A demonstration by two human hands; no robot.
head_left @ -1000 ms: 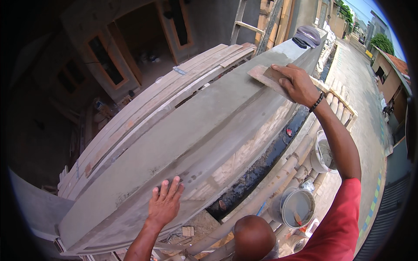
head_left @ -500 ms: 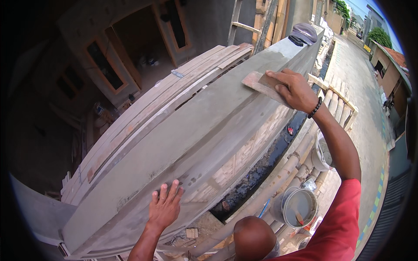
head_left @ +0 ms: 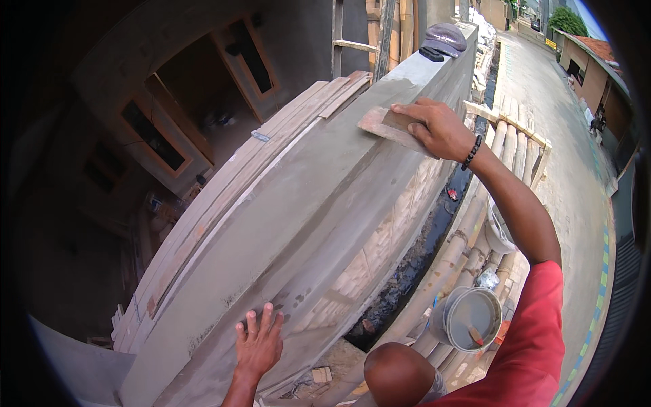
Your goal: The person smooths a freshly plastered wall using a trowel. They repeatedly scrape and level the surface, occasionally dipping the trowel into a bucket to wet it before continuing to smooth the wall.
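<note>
A long wall with smooth grey wet plaster (head_left: 285, 197) runs from the near left to the far right. My right hand (head_left: 441, 129) is closed round a flat rectangular plastering float (head_left: 393, 130), whose face lies against the wall's top by its right edge. My fingers hide part of the float's grip. Lower down, my left hand (head_left: 259, 342) rests with spread fingers on the wall's sloping side, holding nothing. Dark wet patches mark the plaster by its fingertips.
A cap (head_left: 445, 39) sits on the wall's far end. Planks (head_left: 224, 183) line the left side. On the right are a dark water-filled ditch (head_left: 407, 275), bamboo poles (head_left: 447, 254), a bucket of grey liquid (head_left: 472, 319) with a tool in it, and a white bucket (head_left: 498, 230). A ladder (head_left: 356, 45) stands beyond.
The whole view has shifted, so the wall's far end sits further left. The float has moved slightly nearer along the wall's top edge. My left hand keeps its place on the plaster.
</note>
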